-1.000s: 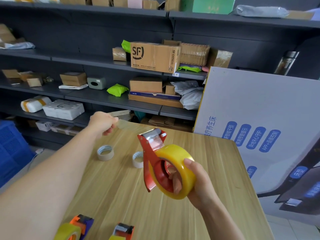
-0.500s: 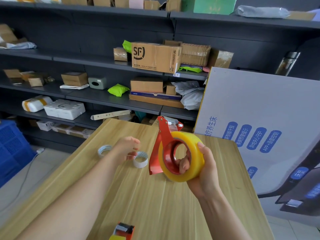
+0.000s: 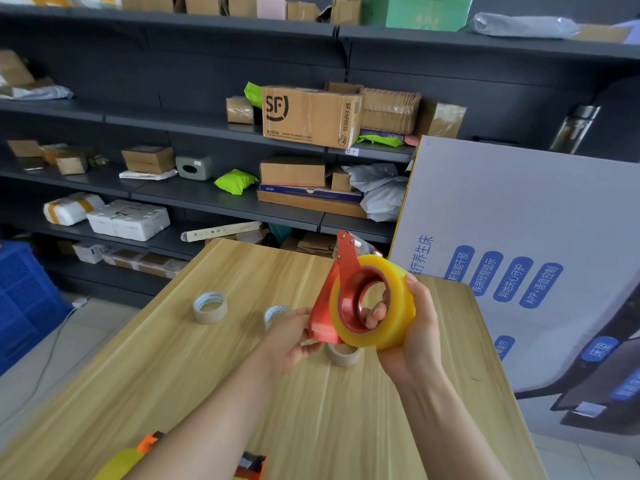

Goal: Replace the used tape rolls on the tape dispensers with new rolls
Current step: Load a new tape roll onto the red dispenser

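Over the counter (image 3: pixel 173 375) the dispenser (image 3: pixel 330 289) stands upright with the roll (image 3: pixel 396 289) seated, hub axis running left-right, my right hand (image 3: pixel 414 341) curling its fingers round the roll and through the hub, my left hand (image 3: pixel 285 339) pinching the frame's lower corner.

Bright, even light; bowed edges
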A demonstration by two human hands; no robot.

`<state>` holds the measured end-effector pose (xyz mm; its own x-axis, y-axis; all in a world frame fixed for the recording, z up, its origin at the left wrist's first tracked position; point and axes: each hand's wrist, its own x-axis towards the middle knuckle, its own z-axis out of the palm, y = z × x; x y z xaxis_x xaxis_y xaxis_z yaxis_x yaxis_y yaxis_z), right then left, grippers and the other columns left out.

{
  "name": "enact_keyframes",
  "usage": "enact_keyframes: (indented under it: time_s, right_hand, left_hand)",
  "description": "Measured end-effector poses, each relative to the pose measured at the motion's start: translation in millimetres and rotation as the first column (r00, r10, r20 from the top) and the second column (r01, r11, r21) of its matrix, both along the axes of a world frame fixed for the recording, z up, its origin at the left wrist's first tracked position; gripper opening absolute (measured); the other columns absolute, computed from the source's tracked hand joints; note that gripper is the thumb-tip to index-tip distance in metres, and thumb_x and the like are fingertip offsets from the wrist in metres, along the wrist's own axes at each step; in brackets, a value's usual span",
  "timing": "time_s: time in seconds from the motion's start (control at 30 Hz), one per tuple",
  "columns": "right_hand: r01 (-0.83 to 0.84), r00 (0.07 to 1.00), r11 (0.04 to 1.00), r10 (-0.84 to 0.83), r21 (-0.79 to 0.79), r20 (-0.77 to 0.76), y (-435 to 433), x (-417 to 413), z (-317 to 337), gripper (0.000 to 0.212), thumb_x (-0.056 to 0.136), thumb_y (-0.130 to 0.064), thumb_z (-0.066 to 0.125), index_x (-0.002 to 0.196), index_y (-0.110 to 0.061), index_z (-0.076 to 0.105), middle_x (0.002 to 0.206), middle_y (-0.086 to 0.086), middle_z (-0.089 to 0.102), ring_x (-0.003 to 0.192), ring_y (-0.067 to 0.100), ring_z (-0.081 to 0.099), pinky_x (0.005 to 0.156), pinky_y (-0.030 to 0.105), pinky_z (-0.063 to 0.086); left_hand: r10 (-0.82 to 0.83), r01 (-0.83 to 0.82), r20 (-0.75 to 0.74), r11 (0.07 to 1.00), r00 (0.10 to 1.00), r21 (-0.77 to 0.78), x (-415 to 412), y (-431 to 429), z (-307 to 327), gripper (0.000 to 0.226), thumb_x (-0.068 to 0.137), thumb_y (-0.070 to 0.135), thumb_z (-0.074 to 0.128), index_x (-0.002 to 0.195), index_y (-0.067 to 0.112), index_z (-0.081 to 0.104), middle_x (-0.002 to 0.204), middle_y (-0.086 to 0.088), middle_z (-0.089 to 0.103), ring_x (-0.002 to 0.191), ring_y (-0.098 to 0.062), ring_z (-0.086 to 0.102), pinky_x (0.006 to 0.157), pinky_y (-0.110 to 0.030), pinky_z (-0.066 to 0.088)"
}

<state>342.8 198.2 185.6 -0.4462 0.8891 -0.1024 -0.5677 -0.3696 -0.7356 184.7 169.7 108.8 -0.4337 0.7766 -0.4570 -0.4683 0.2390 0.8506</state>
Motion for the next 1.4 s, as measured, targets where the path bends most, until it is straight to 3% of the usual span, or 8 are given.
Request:
enact_keyframes:
  time_s: [0.13, 0.3, 0.47, 0.57, 0.7, 0.93, 1.17, 1.4]
  right_hand:
    - [-0.010, 1.000, 1.000, 0.010, -0.003, -0.002, -3, 0, 3, 0.041, 0.099, -0.032, 0.045, 0.070, -0.014, 0.068, 0.044, 0.005, 0.052, 0.035, 0.014, 0.050, 0.041, 0.022, 0.045]
    - [-0.049, 0.998, 0.997, 0.046, 0.052, 0.050, -2, 4, -1, 0.032, 0.099, -0.033, 0.042, 0.089, -0.011, 0.063, 0.043, 0.007, 0.051, 0.036, 0.016, 0.049, 0.046, 0.025, 0.044]
    - [-0.196, 0.974, 0.968, 0.173, 0.159, 0.148, -2, 13, -2, 0.046, 0.087, -0.041, 0.050, 0.058, -0.012, 0.071, 0.038, 0.011, 0.048, 0.038, 0.022, 0.048, 0.071, 0.041, 0.044]
    - [-0.319, 0.941, 0.921, 0.281, 0.222, 0.186, -2, 17, -3, 0.051, 0.077, -0.048, 0.051, 0.052, -0.008, 0.069, 0.036, 0.011, 0.049, 0.039, 0.021, 0.050, 0.079, 0.038, 0.047]
    - [-0.448, 0.890, 0.825, 0.377, 0.343, 0.255, 1, 20, -7, 0.062, 0.054, -0.069, 0.070, 0.044, -0.009, 0.063, 0.036, 0.009, 0.052, 0.050, 0.025, 0.052, 0.074, 0.026, 0.052]
    - [-0.510, 0.857, 0.767, 0.415, 0.390, 0.305, 4, 20, -9, 0.066, 0.056, -0.066, 0.074, 0.050, -0.002, 0.060, 0.038, 0.010, 0.055, 0.044, 0.023, 0.049, 0.069, 0.028, 0.049]
    - [-0.450, 0.888, 0.808, 0.360, 0.380, 0.285, 8, 18, -10, 0.065, 0.053, -0.068, 0.075, 0.051, -0.004, 0.063, 0.038, 0.011, 0.054, 0.068, 0.038, 0.045, 0.069, 0.036, 0.047]
    - [-0.314, 0.938, 0.883, 0.230, 0.349, 0.260, 6, 9, -8, 0.068, 0.049, -0.069, 0.075, 0.050, -0.002, 0.062, 0.038, 0.013, 0.051, 0.047, 0.026, 0.049, 0.063, 0.031, 0.049]
  left_hand:
    - [-0.030, 0.031, 0.039, 0.999, 0.999, -0.020, 6, 2, -2, 0.019, 0.093, 0.005, 0.047, 0.087, 0.013, 0.063, 0.078, -0.005, 0.065, 0.072, -0.018, 0.060, 0.061, -0.031, 0.048]
    - [0.014, -0.018, -0.087, 0.999, 0.996, -0.049, -8, 4, -1, 0.020, 0.095, 0.005, 0.047, 0.084, 0.012, 0.062, 0.085, -0.010, 0.066, 0.074, -0.022, 0.060, 0.066, -0.035, 0.050]
    - [0.143, -0.158, -0.255, 0.987, 0.956, -0.038, -43, 7, 16, 0.023, 0.094, -0.003, 0.048, 0.087, 0.014, 0.062, 0.077, -0.010, 0.060, 0.063, -0.018, 0.054, 0.054, -0.028, 0.047]
    - [0.159, -0.171, -0.409, 0.985, 0.898, 0.005, -65, 9, 36, 0.015, 0.098, 0.010, 0.049, 0.101, 0.020, 0.060, 0.079, -0.010, 0.062, 0.062, -0.019, 0.057, 0.054, -0.028, 0.049]
    - [0.245, -0.247, -0.559, 0.966, 0.792, 0.074, -97, 13, 69, 0.027, 0.098, 0.016, 0.052, 0.074, 0.009, 0.061, 0.064, -0.006, 0.056, 0.053, -0.017, 0.050, 0.051, -0.027, 0.042]
    - [0.343, -0.317, -0.675, 0.934, 0.654, 0.167, -120, 21, 114, 0.032, 0.096, 0.021, 0.054, 0.067, 0.010, 0.059, 0.064, -0.006, 0.055, 0.052, -0.017, 0.046, 0.051, -0.026, 0.039]
    - [0.172, -0.238, -0.673, 0.971, 0.720, -0.007, -115, 7, 95, 0.023, 0.095, 0.013, 0.057, 0.074, 0.006, 0.061, 0.061, -0.007, 0.052, 0.050, -0.019, 0.042, 0.050, -0.025, 0.034]
    - [-0.029, -0.043, -0.472, 0.989, 0.881, -0.140, -73, -3, 46, 0.011, 0.092, 0.009, 0.058, 0.081, 0.009, 0.059, 0.064, -0.006, 0.055, 0.052, -0.016, 0.046, 0.051, -0.026, 0.038]
